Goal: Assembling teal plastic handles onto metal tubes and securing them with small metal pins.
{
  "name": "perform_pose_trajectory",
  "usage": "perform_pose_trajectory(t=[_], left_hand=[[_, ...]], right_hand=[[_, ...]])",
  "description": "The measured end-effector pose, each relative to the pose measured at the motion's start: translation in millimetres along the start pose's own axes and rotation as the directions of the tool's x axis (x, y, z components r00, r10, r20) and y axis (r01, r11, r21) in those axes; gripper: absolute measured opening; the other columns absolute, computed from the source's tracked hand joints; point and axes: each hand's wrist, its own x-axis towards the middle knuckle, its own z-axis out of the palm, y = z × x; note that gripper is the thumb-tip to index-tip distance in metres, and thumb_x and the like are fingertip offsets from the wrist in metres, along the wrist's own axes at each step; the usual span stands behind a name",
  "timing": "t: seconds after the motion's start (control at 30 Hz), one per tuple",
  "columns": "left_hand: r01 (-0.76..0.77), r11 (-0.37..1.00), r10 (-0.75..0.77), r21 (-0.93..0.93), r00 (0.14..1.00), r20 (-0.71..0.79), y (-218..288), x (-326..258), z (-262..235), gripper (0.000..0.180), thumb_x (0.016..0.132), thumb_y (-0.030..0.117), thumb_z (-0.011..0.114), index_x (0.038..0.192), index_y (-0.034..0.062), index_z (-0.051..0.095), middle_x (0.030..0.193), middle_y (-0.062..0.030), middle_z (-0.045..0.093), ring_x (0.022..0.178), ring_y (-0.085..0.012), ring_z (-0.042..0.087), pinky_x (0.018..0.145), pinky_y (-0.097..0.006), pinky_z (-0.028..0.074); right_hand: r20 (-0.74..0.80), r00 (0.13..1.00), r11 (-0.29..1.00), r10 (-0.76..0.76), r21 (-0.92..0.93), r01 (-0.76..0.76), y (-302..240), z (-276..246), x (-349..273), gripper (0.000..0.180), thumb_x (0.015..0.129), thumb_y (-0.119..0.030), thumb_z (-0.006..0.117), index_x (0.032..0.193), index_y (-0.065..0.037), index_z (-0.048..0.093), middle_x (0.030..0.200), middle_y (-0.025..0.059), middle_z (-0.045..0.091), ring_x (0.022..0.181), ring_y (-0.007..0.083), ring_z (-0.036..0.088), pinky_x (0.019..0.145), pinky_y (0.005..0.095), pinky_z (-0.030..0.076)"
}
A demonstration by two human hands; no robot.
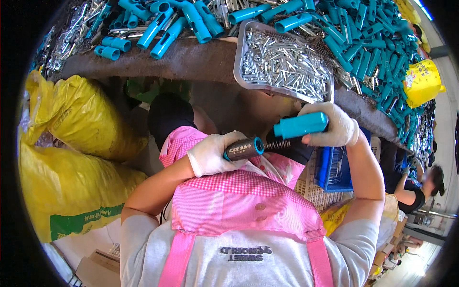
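My left hand, in a whitish glove, is closed around a short black cylinder with a teal inner rim. A thin dark coil spring sticks out of the cylinder's right end, towards the right hand. My right hand, gloved as well, grips a teal plastic housing by its right end, slightly above and to the right of the spring. The housing and the cylinder are apart. Whether the spring's far end touches anything in the right hand, I cannot tell.
Beyond my hands, a clear plastic tray of small metal pins overhangs the bench edge. Heaps of teal housings cover the bench. Yellow sacks stand at left, a blue crate at right. Another person sits far right.
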Motion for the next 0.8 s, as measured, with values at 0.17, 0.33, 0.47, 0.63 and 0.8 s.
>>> perform_pose_trajectory(t=[0.17, 0.33, 0.47, 0.63, 0.8], left_hand=[[0.026, 0.995, -0.024, -0.099, 0.999, 0.027, -14.6, -9.1, 1.1, 0.049, 0.072, 0.019, 0.074, 0.115, 0.0048, 0.055, 0.096, -0.0082, 0.064, 0.086, -0.0180, 0.062, 0.081, -0.029, 0.048], [-0.012, 0.998, 0.006, 0.068, 0.995, 0.097, -18.7, -9.7, -0.4, 0.045, 0.074, 0.022, 0.074, 0.113, 0.0069, 0.056, 0.098, -0.0108, 0.065, 0.087, -0.0221, 0.064, 0.081, -0.031, 0.049], [-0.020, 0.992, 0.007, 0.125, 0.994, 0.110, -21.4, -15.5, -1.5, 0.048, 0.073, 0.031, 0.071, 0.113, 0.0104, 0.054, 0.096, -0.0143, 0.065, 0.087, -0.0321, 0.064, 0.077, -0.037, 0.050], [0.012, 0.997, -0.023, 0.077, 0.990, 0.139, -28.2, -18.7, -0.7, 0.046, 0.074, 0.030, 0.071, 0.112, 0.0107, 0.054, 0.096, -0.0151, 0.065, 0.087, -0.0327, 0.064, 0.077, -0.037, 0.050], [-0.012, 0.996, -0.005, 0.088, 0.982, 0.187, -30.0, -20.7, -0.4, 0.044, 0.075, 0.029, 0.071, 0.112, 0.0110, 0.054, 0.096, -0.0150, 0.065, 0.088, -0.0321, 0.064, 0.077, -0.036, 0.050]], right_hand=[[0.022, 0.999, 0.992, -0.023, 0.127, 0.020, 2.7, -3.6, -16.8, 0.035, 0.068, -0.016, 0.077, 0.096, -0.002, 0.061, 0.081, 0.0054, 0.064, 0.075, 0.0131, 0.060, 0.068, 0.0284, 0.047], [0.077, 0.997, 1.000, 0.007, 0.014, -0.008, -7.1, 10.0, -8.7, 0.036, 0.068, -0.020, 0.078, 0.095, -0.005, 0.061, 0.081, 0.0077, 0.063, 0.072, 0.0198, 0.061, 0.069, 0.0307, 0.049], [0.127, 0.992, 0.999, 0.006, -0.047, 0.000, -5.0, 10.9, -8.0, 0.035, 0.067, -0.019, 0.077, 0.095, -0.004, 0.060, 0.079, 0.0076, 0.063, 0.071, 0.0197, 0.061, 0.067, 0.0308, 0.049], [0.069, 0.997, 0.999, 0.031, 0.026, -0.032, 3.9, 14.7, -9.8, 0.039, 0.064, -0.023, 0.078, 0.092, -0.003, 0.061, 0.077, 0.0072, 0.063, 0.068, 0.0180, 0.061, 0.066, 0.0297, 0.049], [0.073, 0.996, 0.998, 0.054, 0.038, -0.056, 5.2, 16.2, -7.7, 0.039, 0.064, -0.023, 0.078, 0.092, -0.003, 0.061, 0.077, 0.0064, 0.063, 0.069, 0.0164, 0.060, 0.066, 0.0293, 0.048]])
